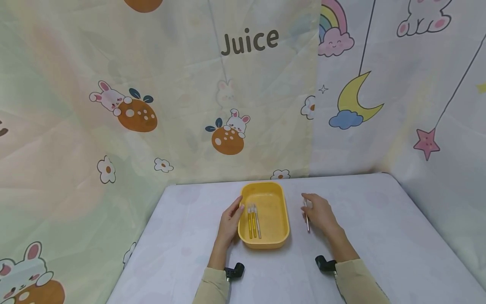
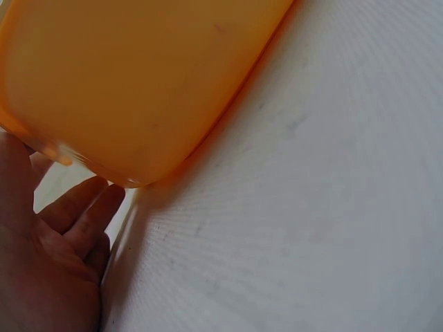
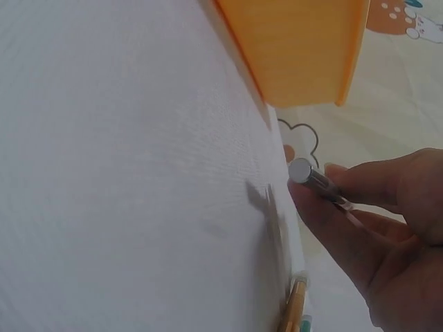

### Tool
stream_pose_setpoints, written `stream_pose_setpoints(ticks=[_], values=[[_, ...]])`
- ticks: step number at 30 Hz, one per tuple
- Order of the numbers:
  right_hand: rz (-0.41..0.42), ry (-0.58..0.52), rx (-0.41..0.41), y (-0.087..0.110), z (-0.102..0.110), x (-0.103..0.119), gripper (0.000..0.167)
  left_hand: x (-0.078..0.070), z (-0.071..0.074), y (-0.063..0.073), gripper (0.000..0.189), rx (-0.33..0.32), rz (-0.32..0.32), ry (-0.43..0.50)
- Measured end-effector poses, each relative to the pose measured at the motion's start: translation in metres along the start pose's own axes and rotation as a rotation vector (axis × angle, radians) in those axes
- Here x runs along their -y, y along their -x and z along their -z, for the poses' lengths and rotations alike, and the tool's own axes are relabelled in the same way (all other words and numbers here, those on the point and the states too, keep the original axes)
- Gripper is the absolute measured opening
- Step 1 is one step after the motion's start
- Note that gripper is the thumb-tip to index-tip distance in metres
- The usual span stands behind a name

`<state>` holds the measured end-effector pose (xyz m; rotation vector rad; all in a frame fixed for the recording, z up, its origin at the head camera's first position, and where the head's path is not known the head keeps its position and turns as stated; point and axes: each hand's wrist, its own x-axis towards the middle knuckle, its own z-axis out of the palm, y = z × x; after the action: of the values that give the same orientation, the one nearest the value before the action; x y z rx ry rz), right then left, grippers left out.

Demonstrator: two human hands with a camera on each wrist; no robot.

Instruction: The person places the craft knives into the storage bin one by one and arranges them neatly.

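A yellow plastic tray stands on the table in the head view. At its left wall, my left hand grips the rim; the left wrist view shows fingers against the tray's outside. Slim pen-like sticks, yellow and silver with whitish tips, lie side by side in the tray's left part. To the right of the tray, my right hand pinches a silver pen-like stick between thumb and fingers. Its flat round end faces the right wrist camera.
Near the right hand, more slim sticks, one orange and one teal-ended, appear low in the right wrist view. A white cloth covers the table. Printed fabric hangs behind it. Small black cameras sit on both wrists.
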<state>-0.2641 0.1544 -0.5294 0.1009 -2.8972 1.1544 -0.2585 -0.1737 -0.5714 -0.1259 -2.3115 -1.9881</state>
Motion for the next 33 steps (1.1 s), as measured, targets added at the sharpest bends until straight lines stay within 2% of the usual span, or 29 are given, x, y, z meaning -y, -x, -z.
stream_pose_setpoints(ticks=[7, 12, 16, 24, 33], values=[[0.054, -0.018, -0.047, -0.001, -0.001, -0.001, 0.056, 0.0, 0.0, -0.001, 0.049, 0.006, 0.012, -0.014], [0.071, -0.029, -0.067, -0.004, 0.001, -0.002, 0.069, 0.001, 0.0, -0.003, 0.05, 0.005, 0.023, -0.024], [0.084, -0.078, -0.058, -0.004, 0.002, 0.0, 0.078, 0.001, 0.001, -0.003, 0.049, 0.004, 0.028, -0.026], [0.158, -0.147, -0.114, -0.003, 0.001, 0.003, 0.076, 0.001, 0.001, -0.002, 0.047, 0.008, 0.029, -0.019], [0.17, -0.287, -0.147, 0.001, 0.004, 0.01, 0.079, 0.002, 0.001, -0.003, 0.046, 0.009, 0.028, -0.016]])
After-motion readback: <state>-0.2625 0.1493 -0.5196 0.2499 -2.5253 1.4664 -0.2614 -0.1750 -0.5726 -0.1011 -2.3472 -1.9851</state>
